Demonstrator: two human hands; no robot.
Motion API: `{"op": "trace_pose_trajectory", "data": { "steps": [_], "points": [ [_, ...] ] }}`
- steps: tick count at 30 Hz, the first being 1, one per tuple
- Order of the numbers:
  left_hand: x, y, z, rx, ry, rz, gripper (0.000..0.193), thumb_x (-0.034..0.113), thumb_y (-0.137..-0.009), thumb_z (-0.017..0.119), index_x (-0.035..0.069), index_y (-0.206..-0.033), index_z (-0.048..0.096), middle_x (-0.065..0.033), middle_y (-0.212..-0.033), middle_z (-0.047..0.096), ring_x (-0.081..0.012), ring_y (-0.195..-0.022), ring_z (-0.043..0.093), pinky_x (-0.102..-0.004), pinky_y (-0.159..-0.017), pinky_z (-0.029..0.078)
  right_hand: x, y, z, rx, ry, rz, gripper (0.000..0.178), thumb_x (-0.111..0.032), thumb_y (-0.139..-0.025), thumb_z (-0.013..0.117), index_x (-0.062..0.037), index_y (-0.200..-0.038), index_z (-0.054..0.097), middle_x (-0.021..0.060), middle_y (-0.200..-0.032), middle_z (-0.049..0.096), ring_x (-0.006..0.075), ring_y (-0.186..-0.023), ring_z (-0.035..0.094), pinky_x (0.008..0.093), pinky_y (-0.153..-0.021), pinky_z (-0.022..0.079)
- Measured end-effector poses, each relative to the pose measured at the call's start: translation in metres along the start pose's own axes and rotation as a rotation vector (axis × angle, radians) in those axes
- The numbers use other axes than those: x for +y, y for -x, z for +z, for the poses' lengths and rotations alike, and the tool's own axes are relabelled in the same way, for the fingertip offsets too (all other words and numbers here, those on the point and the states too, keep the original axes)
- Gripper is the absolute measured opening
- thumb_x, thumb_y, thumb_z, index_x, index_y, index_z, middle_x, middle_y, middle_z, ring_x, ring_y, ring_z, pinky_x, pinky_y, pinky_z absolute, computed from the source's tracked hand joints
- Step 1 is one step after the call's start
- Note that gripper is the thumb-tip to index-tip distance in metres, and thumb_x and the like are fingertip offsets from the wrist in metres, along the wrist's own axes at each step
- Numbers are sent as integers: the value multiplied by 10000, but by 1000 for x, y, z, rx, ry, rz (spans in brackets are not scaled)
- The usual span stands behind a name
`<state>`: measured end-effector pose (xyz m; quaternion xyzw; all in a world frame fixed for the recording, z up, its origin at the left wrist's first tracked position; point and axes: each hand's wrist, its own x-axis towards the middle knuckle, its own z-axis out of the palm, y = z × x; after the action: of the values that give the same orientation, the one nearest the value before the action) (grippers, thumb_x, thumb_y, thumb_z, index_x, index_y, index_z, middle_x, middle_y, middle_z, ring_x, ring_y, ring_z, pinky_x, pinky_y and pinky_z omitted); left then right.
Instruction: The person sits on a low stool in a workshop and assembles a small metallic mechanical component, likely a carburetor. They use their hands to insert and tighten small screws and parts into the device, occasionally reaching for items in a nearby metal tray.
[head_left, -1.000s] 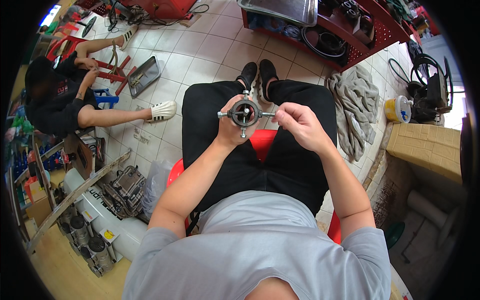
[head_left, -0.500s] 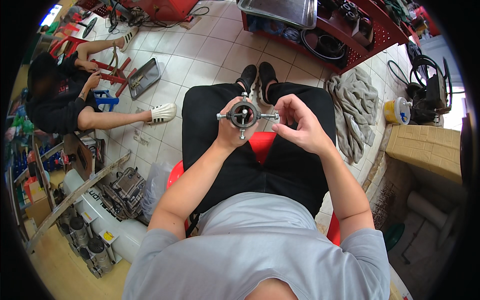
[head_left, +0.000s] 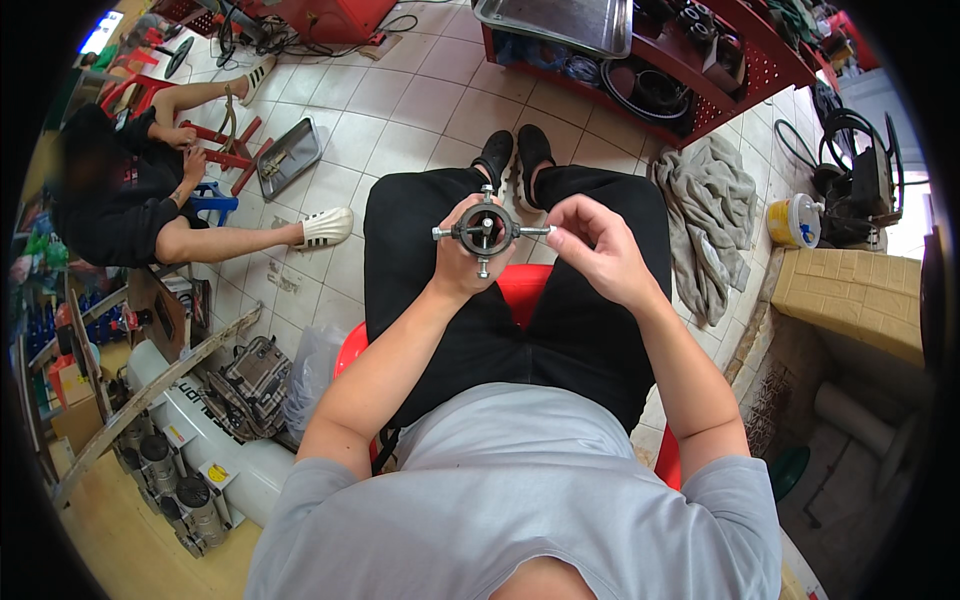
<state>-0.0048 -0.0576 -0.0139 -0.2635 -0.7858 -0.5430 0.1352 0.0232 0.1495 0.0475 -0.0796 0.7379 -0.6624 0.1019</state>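
Over my lap, my left hand point(head_left: 460, 268) is closed around a dark metal ring tool point(head_left: 510, 234), its opening facing up at me. Bolts stick out from the ring on its sides, and a rod with a rounded end shows inside it. My left fingers are partly hidden behind the ring. At the right side, the thumb and forefinger of my right hand point(head_left: 603, 252) pinch the outer end of the right-hand bolt point(head_left: 532, 231). The bolt's tip is covered by those fingertips.
Ahead stands a red cart point(head_left: 690, 100) with a metal tray point(head_left: 570, 25). A grey cloth point(head_left: 705, 220) and a yellow-white tub point(head_left: 795, 222) lie right. To the left, another person point(head_left: 115, 190) sits near a parts tray point(head_left: 290, 157); a white tank point(head_left: 230, 440) is nearer.
My right hand's fingers have closed from a loose curl beside the bolt to a pinch on its end. The ring tool and my left hand have stayed in place.
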Motion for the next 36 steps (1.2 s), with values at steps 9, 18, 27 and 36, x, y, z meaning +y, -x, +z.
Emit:
{"op": "trace_pose_trajectory", "data": {
  "steps": [9, 18, 27, 36],
  "points": [
    [-2, 0, 1, 3, 21, 2, 205, -51, -691, 674, 24, -859, 583, -79, -868, 592, -184, -733, 620, -304, -681, 510, -3, -2, 4, 107, -95, -52, 196, -203, -892, 698, -49, -987, 623, -67, -771, 526, 25, -654, 434, 202, -562, 343],
    [-2, 1, 1, -1, 25, -13, 213, -53, -692, 671, 24, -872, 585, -78, -867, 592, -179, -732, 614, -302, -684, 508, -6, 0, 0, 19, -91, -37, 361, -221, -841, 764, -63, -1106, 576, -49, -843, 502, 39, -758, 471, 204, -631, 377],
    [-1, 1, 1, -14, 21, -19, 210, -55, -700, 672, 20, -872, 580, -73, -867, 590, -170, -741, 611, -298, -690, 506, 0, -3, -4, -9, -89, 145, 215, -217, -924, 680, -18, -892, 605, -46, -748, 520, 24, -673, 433, 208, -595, 377],
    [0, -1, 4, 22, 14, -2, 230, 29, -648, 723, 37, -839, 595, -113, -836, 594, -319, -752, 615, -398, -673, 523, 8, -3, -9, -111, -62, 240, 212, -234, -943, 659, -28, -917, 615, -34, -805, 560, 26, -704, 477, 198, -606, 400]
  ]
}}
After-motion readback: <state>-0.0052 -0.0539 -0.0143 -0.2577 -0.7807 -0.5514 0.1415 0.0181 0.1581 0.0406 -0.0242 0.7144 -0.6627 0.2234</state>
